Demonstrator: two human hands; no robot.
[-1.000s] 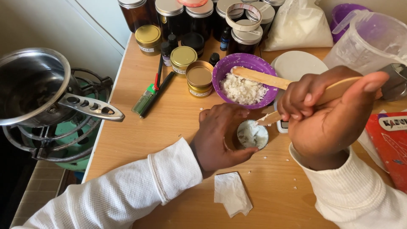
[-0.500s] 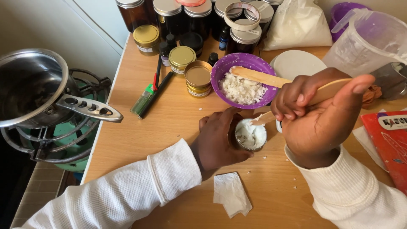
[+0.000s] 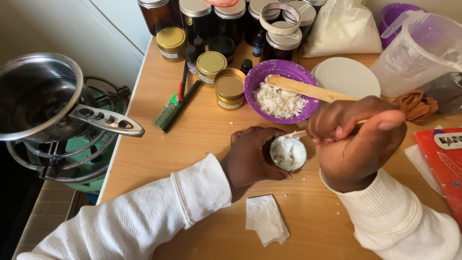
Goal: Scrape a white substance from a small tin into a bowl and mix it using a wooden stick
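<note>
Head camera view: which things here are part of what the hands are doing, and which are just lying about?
In use: left hand, right hand, small tin, wooden stick, purple bowl of white flakes.

Lying about: lighter, steel pot, folded tissue, clear jug, gold-lidded jars.

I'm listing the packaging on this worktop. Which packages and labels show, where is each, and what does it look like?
Red packet: right edge, flat, red with a white label patch.
White bag: top, behind the purple bowl, soft, full of white powder.
Gold-lidded jars: left of the bowl, short and round, pale label strips.
Dark jars: back row, tall, silver lids.
Small tin: held by the left hand, round, white filling, no label seen.
</note>
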